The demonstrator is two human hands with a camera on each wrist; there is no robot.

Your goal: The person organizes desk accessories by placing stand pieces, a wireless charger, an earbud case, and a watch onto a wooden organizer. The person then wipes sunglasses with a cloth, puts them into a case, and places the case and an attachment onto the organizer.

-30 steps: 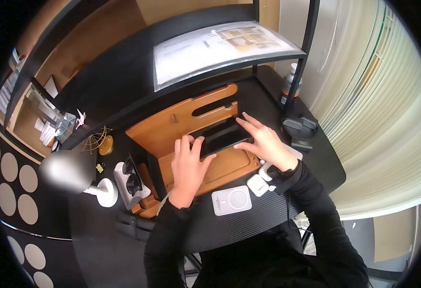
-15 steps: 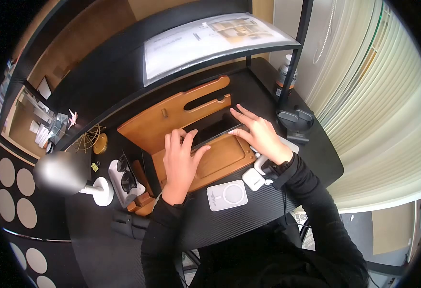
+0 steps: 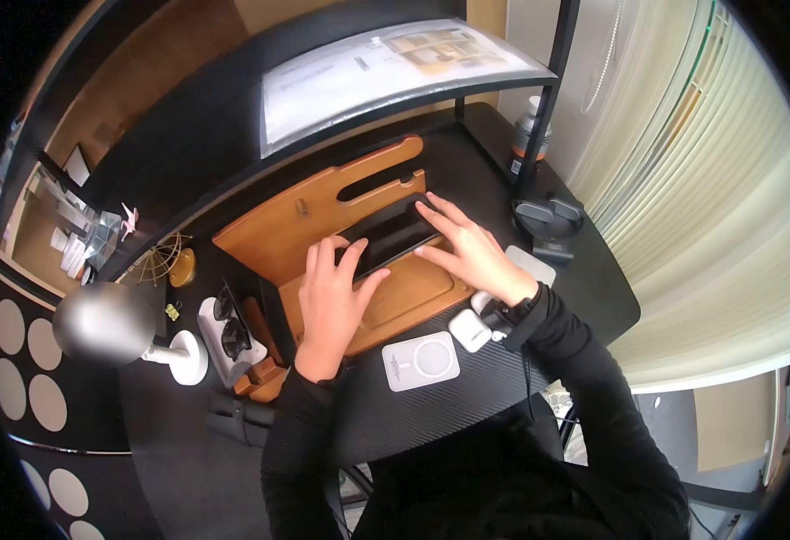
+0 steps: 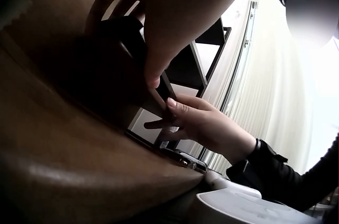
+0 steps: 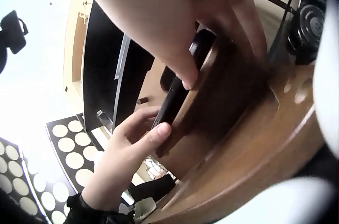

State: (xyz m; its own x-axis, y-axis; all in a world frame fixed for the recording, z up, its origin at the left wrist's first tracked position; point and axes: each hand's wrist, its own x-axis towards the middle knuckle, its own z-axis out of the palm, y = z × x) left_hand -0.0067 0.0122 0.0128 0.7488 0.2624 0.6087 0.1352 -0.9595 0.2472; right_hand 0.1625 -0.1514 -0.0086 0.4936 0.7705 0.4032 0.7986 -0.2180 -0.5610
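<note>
Both hands on the black phone (image 3: 393, 232): left hand (image 3: 328, 308) at one end, right hand (image 3: 480, 259) at the other, thumbs on the near long edge, fingers at the far one, each parted about the phone's width. Phone lies over the base of the wooden stand (image 3: 269, 232), in front of its upright back panel; contact with either, cannot tell. Long axis crosswise, slanting from near left to far right, roughly along the panel; dark glossy face toward the head camera. Toward the person, on the desk (image 3: 431, 414): white charging pad (image 3: 399, 371), white earbud case (image 3: 469, 331) just right of it. Left of stand: sunglasses (image 3: 235, 340), then white lamp (image 3: 188, 358). Far right: bottle (image 3: 528, 135) near the shelf post.
</note>
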